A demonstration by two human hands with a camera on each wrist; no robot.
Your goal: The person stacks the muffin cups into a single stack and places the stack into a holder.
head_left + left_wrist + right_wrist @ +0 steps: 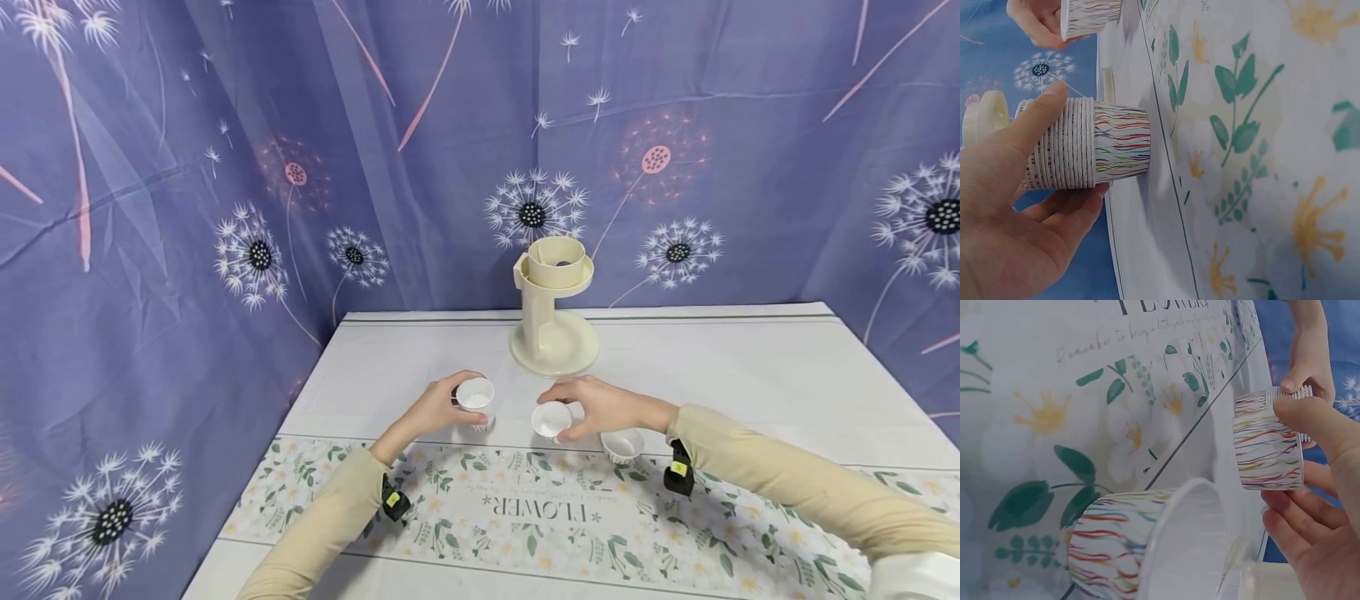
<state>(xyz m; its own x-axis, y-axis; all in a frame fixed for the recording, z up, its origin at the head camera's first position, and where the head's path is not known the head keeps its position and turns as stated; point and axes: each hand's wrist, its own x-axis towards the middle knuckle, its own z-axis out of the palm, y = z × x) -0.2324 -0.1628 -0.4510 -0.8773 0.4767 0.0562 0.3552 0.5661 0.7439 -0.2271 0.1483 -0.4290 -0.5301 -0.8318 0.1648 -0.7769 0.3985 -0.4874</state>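
My left hand [437, 410] grips a nested stack of white paper cups [1075, 144] with wavy coloured stripes, thumb on one side and fingers on the other. In the head view the stack stands upright, mouth up, over the white cloth. To its right my right hand [600, 403] holds one paper cup [1266, 450] of the same pattern, pinched between thumb and fingers. Another striped paper cup [622, 447] sits mouth up on the cloth, under my right wrist, and shows large in the right wrist view.
A cream plastic stand [537, 321] with a round base and a ring-held cup on top is at the table's back, beyond both hands. A floral runner [525, 546] printed "FLOWER" crosses the tablecloth. Purple dandelion curtains [450, 208] hang behind and at the left.
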